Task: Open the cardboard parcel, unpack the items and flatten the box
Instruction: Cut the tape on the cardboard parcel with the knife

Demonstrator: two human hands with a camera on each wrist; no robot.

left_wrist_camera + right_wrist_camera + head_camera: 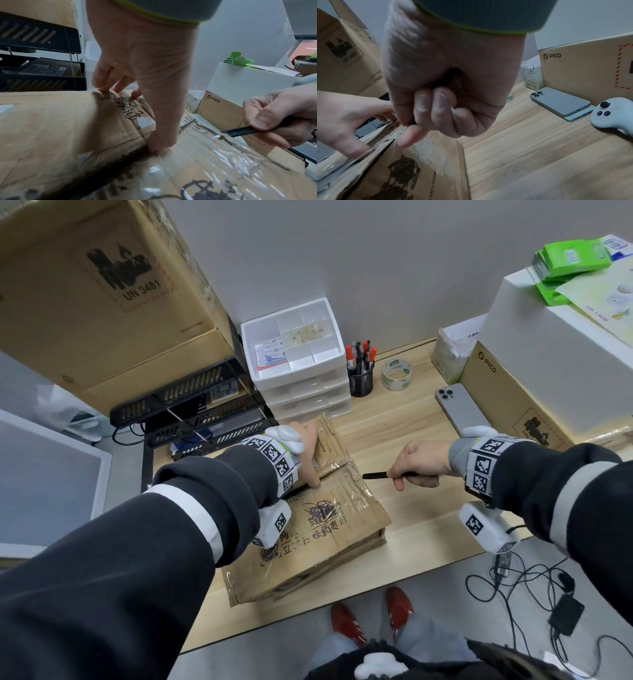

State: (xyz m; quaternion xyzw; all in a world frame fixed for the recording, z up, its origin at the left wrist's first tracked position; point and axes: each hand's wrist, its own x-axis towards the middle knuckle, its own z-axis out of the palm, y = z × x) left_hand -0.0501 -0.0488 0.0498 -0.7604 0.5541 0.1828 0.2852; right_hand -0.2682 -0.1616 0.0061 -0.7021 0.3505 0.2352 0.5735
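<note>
Wooden tabletop (pixel 424 518) carries taped cardboard parcel (pixel 329 529) near front edge, seam between top flaps gaping. Left hand (pixel 306 451) on far flap: thumb pressed into seam, fingers curled over flap's far edge, gripping it. Right hand (pixel 421 462) clenched round black utility knife (pixel 376 475), tip just beside parcel's right edge. Phone (pixel 460 409) lies near right hand.

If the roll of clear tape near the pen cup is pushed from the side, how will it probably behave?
The roll of clear tape lies flat on its side on the wooden desk, so it would probably slide, not roll. It is a hollow ring, so it looks light for its size. Its smooth outer face may feel slippery.
</note>
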